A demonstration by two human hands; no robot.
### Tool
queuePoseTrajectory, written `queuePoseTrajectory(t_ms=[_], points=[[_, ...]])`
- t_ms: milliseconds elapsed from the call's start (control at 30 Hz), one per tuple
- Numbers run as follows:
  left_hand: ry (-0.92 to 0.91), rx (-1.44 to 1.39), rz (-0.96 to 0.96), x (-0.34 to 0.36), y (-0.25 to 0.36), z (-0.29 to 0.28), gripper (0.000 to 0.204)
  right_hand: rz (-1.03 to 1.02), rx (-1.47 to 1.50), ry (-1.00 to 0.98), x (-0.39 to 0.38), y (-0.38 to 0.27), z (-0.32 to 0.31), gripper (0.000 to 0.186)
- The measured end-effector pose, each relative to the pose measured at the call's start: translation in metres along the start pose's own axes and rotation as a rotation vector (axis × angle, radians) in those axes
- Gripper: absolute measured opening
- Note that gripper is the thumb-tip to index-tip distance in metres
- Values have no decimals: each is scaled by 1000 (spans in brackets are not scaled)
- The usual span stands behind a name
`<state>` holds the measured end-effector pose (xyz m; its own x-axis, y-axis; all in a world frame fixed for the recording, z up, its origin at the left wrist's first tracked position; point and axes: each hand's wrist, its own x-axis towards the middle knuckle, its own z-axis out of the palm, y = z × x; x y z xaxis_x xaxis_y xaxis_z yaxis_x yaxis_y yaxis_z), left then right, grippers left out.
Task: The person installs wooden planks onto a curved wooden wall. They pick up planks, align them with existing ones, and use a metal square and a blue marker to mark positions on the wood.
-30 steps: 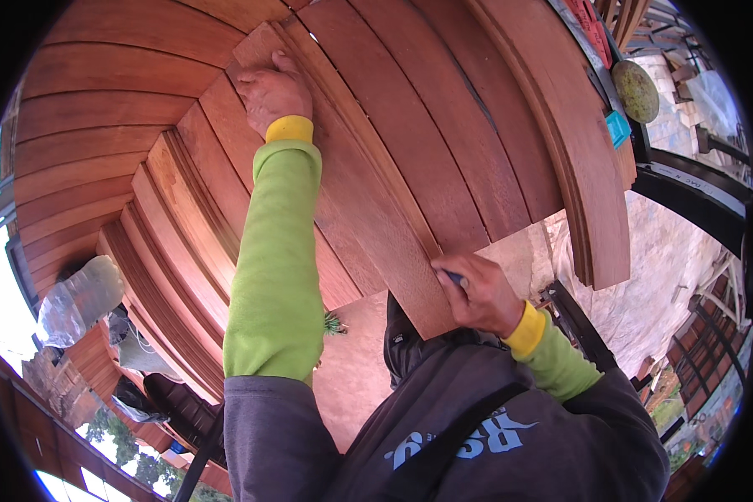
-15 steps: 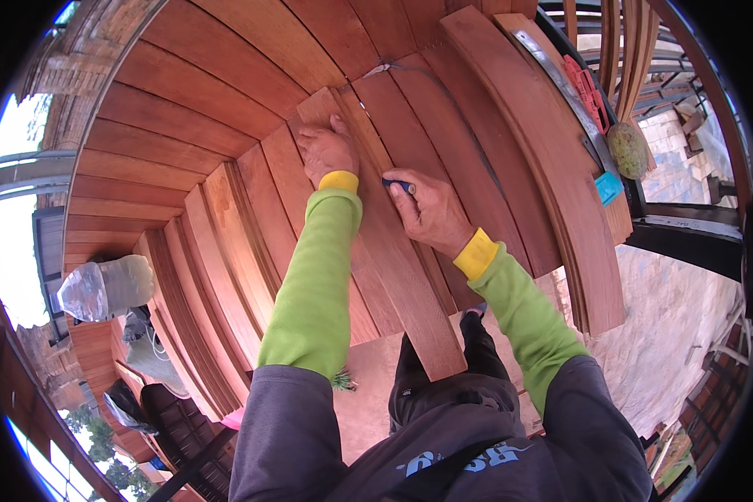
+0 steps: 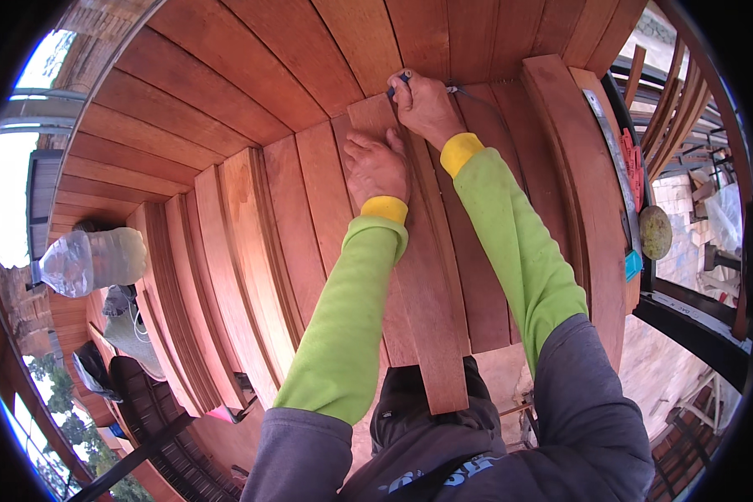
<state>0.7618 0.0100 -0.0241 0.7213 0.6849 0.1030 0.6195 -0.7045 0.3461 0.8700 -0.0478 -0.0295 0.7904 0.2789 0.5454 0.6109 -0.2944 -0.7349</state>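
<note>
A loose reddish-brown plank (image 3: 431,293) lies lengthwise on the fitted boards, its near end sticking out over the edge toward my body. My left hand (image 3: 376,166) rests on it close to the far end, fingers stretched out and slightly apart. Beyond and to the right, my right hand (image 3: 425,107) is closed around a short dark blue pencil-like stick (image 3: 400,82). That hand is at the plank's far right corner, by the seam where the boards meet the curved back panelling. The stick's tip is hidden from view.
More loose planks (image 3: 251,251) stand stacked to the left, near a clear plastic bottle (image 3: 96,261). On the right lie a thick plank (image 3: 573,192), a metal ruler (image 3: 608,146), a red tool (image 3: 633,167), a turquoise piece (image 3: 633,265) and a roundish greenish-brown object (image 3: 655,233).
My right hand has moved with the blue stick from midway along the plank up to its far end. My left hand stays on the plank. The whole view has shifted.
</note>
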Motion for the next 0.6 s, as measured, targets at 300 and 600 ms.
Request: queuePoseTrajectory(t_ms=[300, 600], points=[[-80, 135, -37, 5, 0, -7, 64, 72, -186, -240, -92, -61, -56, 22], [-101, 109, 16, 23, -16, 4, 81, 938, -13, -378, -417, -274, -263, 9]])
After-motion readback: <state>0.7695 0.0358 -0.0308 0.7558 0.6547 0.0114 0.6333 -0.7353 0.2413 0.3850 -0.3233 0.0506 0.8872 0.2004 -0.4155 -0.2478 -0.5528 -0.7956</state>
